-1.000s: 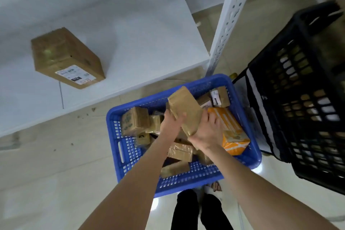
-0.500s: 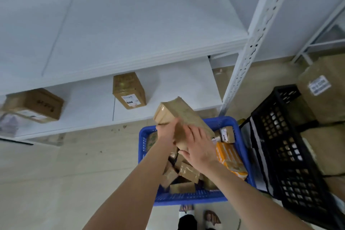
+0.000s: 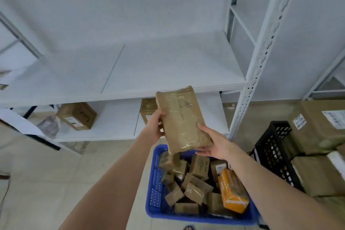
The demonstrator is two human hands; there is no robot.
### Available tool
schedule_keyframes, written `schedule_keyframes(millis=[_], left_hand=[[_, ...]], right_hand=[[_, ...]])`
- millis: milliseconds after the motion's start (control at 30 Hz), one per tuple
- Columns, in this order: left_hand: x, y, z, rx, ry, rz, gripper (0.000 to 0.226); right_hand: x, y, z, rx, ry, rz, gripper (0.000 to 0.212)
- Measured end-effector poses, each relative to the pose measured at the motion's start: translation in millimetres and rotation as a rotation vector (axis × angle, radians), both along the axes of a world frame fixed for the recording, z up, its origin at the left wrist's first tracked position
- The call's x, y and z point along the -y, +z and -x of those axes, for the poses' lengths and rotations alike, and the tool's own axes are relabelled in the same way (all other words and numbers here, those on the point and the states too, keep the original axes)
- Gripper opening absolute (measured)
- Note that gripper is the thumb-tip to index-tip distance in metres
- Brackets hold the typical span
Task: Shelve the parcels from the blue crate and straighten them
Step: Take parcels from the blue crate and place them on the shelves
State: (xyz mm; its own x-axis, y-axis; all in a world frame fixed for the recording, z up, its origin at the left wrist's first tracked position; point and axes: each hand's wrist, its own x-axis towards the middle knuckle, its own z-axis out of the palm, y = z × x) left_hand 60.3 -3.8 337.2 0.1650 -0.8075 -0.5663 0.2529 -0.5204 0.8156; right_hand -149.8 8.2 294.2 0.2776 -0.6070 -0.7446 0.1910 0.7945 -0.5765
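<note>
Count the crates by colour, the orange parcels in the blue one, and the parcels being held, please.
Blue crate: 1
Black crate: 1
Orange parcel: 1
Brown parcel held by left hand and right hand: 1
Total: 4

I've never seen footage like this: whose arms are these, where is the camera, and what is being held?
No robot here: a person wears a camera on the head, looking down at their own bare arms. The left hand and right hand hold a brown taped parcel above the blue crate, which holds small brown parcels and an orange parcel. Ahead stands a white shelf rack, with two cardboard boxes on its lower shelf. A black crate stands at right.
</note>
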Motion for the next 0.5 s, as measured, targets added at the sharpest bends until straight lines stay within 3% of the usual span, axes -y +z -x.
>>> schedule_keyframes(millis=[100,200,300,400,500], left_hand=[[-2.5,14.4,1.2,0.147,0.04,0.043,0.024],[-2.4,18.3,7.4,0.425,-0.006,0.112,0.053],[-5.6,25.9,23.7,0.343,-0.066,0.111,0.075],[-3.4,31.8,28.2,0.155,0.007,0.079,0.073],[4.7,33.8,20.3,0.221,-0.022,0.096,0.092]], right_hand=[[-0.7,17.6,-14.3,-0.043,-0.012,0.149,0.068],[2.0,30.7,-34.4,-0.377,-0.094,0.395,0.082],[1.6,39.2,-55.0,-0.599,-0.047,0.612,0.088],[-8.3,45.4,-67.2,-0.624,0.047,0.741,0.048],[-12.9,50.6,-67.1,-0.584,0.069,0.847,0.021]])
